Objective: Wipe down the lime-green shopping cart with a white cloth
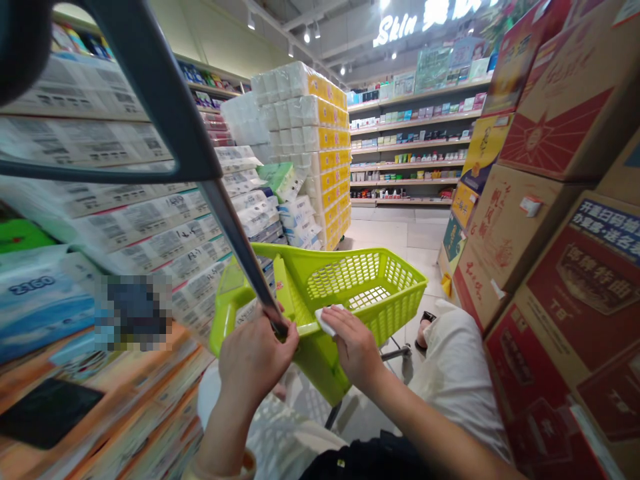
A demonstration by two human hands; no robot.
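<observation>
Head view - left hand and right hand are both on a lime green plastic basket, which sits on a wheeled metal frame just in front of the person. Left hand is closed, fingers curled around the near basket rim, right beside the lower end of a dark grey bar. That bar runs up into a curved frame at top left. Right hand is flatter and narrower, fingers pressing a white wipe onto the rim - wipe is held between hand and plastic.

Around them: wrapped packs of toilet paper fill the left side, with 1 pixelated patch over part of the view. Past the basket stands a tall stack of paper rolls with yellow labels. Printed cardboard cartons are piled on the right. Further back: store shelves with small boxes and bottles, a tiled floor, and a lit sign reading "Skin". White fabric shows at lower right, near 1 dark shoe.
</observation>
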